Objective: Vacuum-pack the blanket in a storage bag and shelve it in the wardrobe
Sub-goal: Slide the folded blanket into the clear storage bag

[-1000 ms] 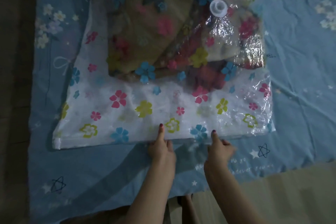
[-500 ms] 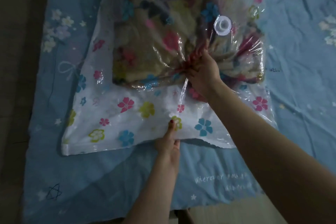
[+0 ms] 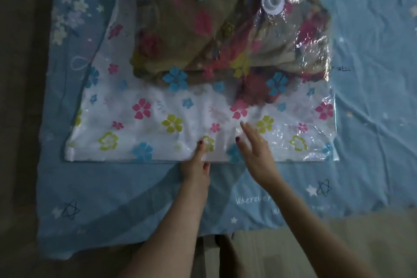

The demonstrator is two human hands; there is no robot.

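— What are your hands doing?
— My left hand [image 3: 195, 166] pinches the storage bag [image 3: 158, 133] at its lower edge, mid-frame. My right hand [image 3: 256, 151], blurred, fingers straight, is over the bag just beside it.
— And the blanket?
— The blanket [image 3: 180, 36] is inside the bag, upper centre, under the valve [image 3: 273, 2], all on the blue sheet [image 3: 372, 74].

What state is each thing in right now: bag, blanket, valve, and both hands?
Storage bag: flat on the bed sheet, still puffy, not yet vacuumed.
Blanket: folded, inside the bag.
Valve: on the bag's top face, nothing attached.
Left hand: thumb pressing on the bag's near edge.
Right hand: open, fingers spread over the bag's near edge, blurred.
Bed sheet: spread out, wrinkled.
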